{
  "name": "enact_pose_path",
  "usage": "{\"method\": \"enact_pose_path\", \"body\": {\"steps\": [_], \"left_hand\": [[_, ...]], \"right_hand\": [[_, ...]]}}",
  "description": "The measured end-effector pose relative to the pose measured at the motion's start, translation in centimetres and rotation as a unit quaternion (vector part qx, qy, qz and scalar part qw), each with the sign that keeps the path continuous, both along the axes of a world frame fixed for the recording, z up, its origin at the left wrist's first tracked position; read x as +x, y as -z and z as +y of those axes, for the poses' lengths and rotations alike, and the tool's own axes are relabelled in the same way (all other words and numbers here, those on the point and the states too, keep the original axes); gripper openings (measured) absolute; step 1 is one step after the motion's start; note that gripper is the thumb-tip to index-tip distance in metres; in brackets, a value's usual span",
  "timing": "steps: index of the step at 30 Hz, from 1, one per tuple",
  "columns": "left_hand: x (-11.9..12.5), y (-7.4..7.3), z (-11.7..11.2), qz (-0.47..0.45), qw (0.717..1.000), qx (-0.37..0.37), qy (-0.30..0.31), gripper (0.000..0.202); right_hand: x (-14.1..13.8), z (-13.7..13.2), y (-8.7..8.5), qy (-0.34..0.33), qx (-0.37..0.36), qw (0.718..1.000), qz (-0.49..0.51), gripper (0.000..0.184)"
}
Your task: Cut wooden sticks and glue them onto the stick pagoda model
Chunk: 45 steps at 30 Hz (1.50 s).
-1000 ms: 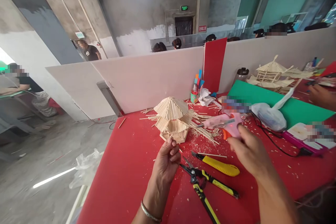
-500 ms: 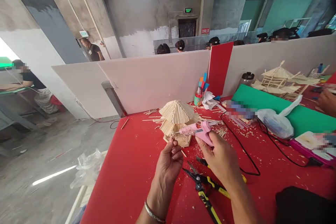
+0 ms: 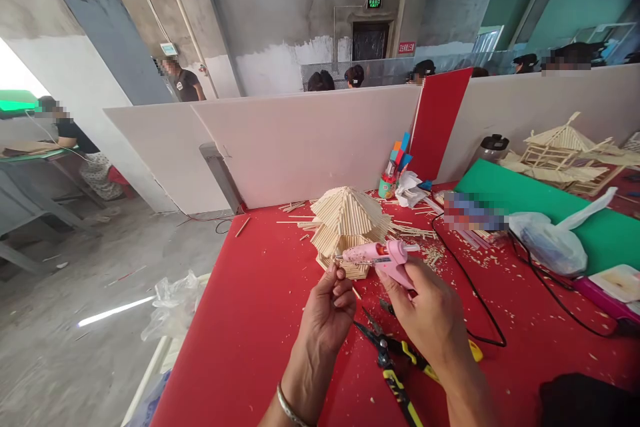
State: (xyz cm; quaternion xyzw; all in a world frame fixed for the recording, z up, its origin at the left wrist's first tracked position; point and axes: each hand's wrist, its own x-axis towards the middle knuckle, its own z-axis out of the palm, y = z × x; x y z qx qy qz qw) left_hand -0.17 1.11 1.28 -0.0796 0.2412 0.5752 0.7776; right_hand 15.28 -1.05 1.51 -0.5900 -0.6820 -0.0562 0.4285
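Observation:
A pink glue gun (image 3: 376,253) is gripped in my right hand (image 3: 431,300), its nozzle pointing left. Just below the nozzle tip, my left hand (image 3: 327,307) pinches something tiny between thumb and forefinger; its kind is too small to make out. Behind both hands stands a small tiered pavilion model (image 3: 349,217) built of pale wooden sticks, its lower front partly covered by the glue gun and my fingers. Yellow-and-black pliers (image 3: 387,363) lie on the red table (image 3: 240,340) between my forearms, with another similar tool partly under my right wrist.
Loose sticks and shavings are scattered around the model. A black cable (image 3: 467,280) runs along the right side. Farther right are a plastic bag (image 3: 547,240), a green board (image 3: 530,197) and another stick model (image 3: 563,147). A white partition (image 3: 310,147) borders the table's back.
The glue gun's nozzle has come nearer to my left fingertips, now almost touching what they pinch. The whole view has shifted slightly, so the scene appears farther right.

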Motion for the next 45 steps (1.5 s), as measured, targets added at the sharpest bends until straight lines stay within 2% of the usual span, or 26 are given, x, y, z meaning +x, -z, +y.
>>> {"method": "enact_pose_path", "body": {"steps": [17,24,37,42,45], "left_hand": [[-0.04,0.17,0.15,0.004,1.000,0.021,-0.004,0.016],[0.19,-0.10,0.28,0.011,1.000,0.015,-0.005,0.017],[0.52,-0.20,0.39,0.083,0.995,0.030,-0.041,0.018],[0.44,0.06,0.45,0.101,0.993,0.041,-0.046,0.013],[0.50,0.29,0.44,0.132,0.988,0.052,-0.054,0.018]], "right_hand": [[-0.41,-0.32,0.33,-0.013,0.050,0.999,-0.010,0.017],[0.20,-0.54,0.41,-0.012,0.054,0.998,-0.002,0.019],[-0.21,-0.49,0.56,-0.022,0.052,0.998,-0.008,0.018],[-0.22,-0.52,0.64,-0.024,0.051,0.998,-0.006,0.017],[-0.18,-0.55,0.65,-0.021,0.051,0.998,-0.006,0.017]]}}
